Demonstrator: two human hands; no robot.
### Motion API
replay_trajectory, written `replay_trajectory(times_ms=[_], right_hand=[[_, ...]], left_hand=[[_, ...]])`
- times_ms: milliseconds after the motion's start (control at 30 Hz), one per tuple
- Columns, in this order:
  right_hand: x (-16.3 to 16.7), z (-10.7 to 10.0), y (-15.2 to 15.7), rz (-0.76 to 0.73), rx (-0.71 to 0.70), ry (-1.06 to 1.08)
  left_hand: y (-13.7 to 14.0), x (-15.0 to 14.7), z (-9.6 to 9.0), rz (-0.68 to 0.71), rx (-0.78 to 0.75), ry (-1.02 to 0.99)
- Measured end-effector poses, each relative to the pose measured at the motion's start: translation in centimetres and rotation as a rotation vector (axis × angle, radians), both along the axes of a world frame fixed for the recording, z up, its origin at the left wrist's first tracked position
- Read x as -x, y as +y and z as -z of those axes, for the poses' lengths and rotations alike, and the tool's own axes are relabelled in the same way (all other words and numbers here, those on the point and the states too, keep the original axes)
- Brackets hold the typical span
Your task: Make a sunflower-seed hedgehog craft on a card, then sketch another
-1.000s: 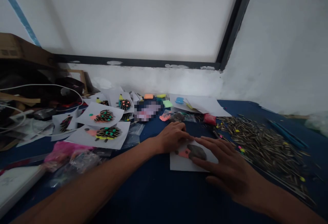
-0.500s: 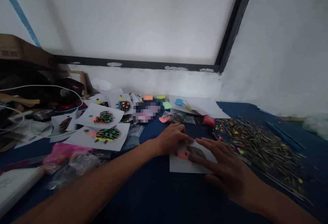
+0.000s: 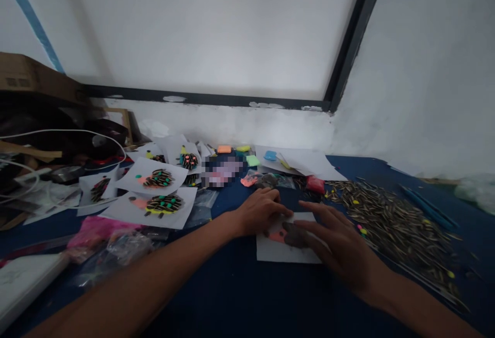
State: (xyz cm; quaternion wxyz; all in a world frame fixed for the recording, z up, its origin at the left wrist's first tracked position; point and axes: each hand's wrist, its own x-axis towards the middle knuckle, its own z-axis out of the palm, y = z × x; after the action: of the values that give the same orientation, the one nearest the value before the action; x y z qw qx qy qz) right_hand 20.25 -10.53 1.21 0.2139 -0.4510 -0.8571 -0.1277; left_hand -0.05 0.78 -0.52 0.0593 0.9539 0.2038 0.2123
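Observation:
On the dark blue table lies a white paper sheet bearing a flat clay shape, with a pink part and small dark spots at its left and a grey clay body at its right. My left hand rests at the sheet's upper left corner, its fingers loosely bent and its index finger stretched over the paper. Fingers spread, my right hand reaches in from the right. Its fingertips are at the grey clay and hide that part's right side. Nothing is gripped in either hand.
A heap of striped seeds lies on the right. Finished-looking seed hedgehogs on paper stand left, near a pink plastic bag. Behind the hands are clay lumps, a red packet and a blue clay piece.
My right hand has lifted slightly and shifted, its fingers now over the grey clay's right side and more of the clay's left side showing. My left hand stays in place.

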Motion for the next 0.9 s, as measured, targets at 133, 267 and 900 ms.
replay_trajectory(times_ms=[133, 267, 900], right_hand=[[1.1, -0.5, 1.5, 0.037, 0.037, 0.074], [2.2, -0.1, 2.2, 0.038, 0.072, 0.074], [2.4, 0.5, 2.2, -0.037, 0.031, 0.002]], left_hand=[[-0.1, 0.1, -0.2, 0.0, 0.007, 0.021], [-0.2, 0.0, -0.4, -0.015, 0.022, 0.016], [0.2, -0.1, 0.3, -0.007, -0.027, -0.009]])
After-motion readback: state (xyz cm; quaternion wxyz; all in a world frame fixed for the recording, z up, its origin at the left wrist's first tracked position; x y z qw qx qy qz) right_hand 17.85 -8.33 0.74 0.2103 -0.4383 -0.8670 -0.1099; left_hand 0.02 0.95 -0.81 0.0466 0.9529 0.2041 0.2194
